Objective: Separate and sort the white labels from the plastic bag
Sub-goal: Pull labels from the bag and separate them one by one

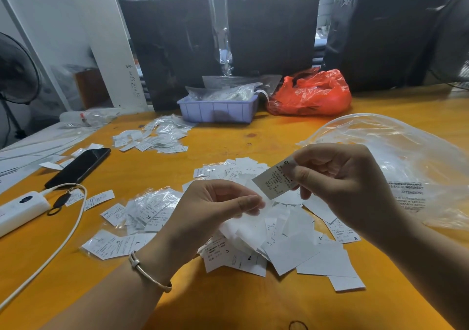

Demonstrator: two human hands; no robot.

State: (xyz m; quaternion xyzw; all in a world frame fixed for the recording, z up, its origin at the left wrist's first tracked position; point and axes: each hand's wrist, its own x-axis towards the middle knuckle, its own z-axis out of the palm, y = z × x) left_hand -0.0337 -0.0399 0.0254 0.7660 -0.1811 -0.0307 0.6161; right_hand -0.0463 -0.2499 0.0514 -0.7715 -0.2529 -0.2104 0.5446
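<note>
Sorting thin paper labels over smooth orange worktop (266, 136).
Right hand (340, 182) pinching printed label (272, 181); left hand (210, 207) pinching clear film; crinkly bag (396, 152) right.

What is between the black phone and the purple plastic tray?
In the head view, a scattered pile of small white labels lies on the orange table between them.

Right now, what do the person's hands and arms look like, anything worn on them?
Both forearms are bare, no sleeves or gloves in view. The left hand has a thin, pale metal bangle round its wrist. The right hand shows no ring, watch or band.
</note>
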